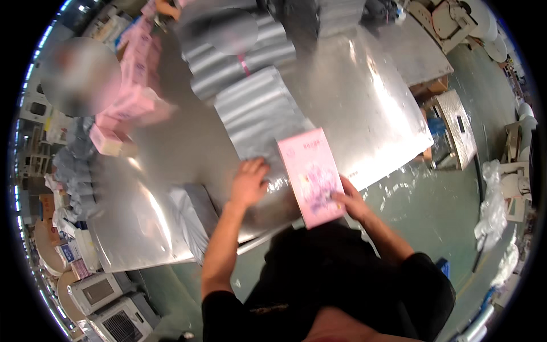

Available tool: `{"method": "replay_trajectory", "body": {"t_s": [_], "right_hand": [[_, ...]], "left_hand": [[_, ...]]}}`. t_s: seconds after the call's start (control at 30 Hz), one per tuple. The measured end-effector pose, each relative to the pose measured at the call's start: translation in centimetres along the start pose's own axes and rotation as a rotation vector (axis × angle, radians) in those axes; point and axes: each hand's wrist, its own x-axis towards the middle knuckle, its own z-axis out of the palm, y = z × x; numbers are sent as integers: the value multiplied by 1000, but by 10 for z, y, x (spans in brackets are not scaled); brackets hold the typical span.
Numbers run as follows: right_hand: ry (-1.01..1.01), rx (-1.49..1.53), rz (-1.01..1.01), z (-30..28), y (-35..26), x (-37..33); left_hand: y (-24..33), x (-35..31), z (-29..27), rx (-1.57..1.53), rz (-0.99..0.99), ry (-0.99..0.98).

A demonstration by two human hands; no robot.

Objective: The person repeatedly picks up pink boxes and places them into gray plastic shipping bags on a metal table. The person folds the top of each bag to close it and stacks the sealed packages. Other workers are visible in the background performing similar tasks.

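Observation:
My right hand (354, 202) grips a flat pink box (310, 174) by its lower right side, thumb on the printed face. The box is tilted up above the table's near edge. My left hand (249, 181) is at the near end of a silvery-grey plastic mailing bag (259, 111). Its fingers lie over that end, with the thumb apart from them. The bag lies flat on the metal table (336, 85), stretching away from me. Beyond it is a spread of more grey bags (239, 54) with a small pink strip on top.
A row of pink boxes (128, 105) stands at the far left, near another person, who is blurred. A folded grey bag (194, 216) sits at the near edge left of my arm. Grey bags (77, 165) bunch along the left side. A metal stool (456, 128) stands to the right.

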Motion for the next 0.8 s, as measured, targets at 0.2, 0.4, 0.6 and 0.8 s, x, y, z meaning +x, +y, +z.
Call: {"method": "replay_trajectory", "body": {"t_s": [0.2,0.4,0.6,0.8], "right_hand": [[-56,13,-40,21,9,-12],[-66,-83,-27,23,18,0],[-68,-36,-29,26,1,14],[-73,47,-15,46,-36,61]], "left_hand": [[0,12,17,10,-19,-2],[-9,3,25,-10,-31,115],[-6,5,33,-58,-113,201],[4,-3,46,123,-219,158]]}}
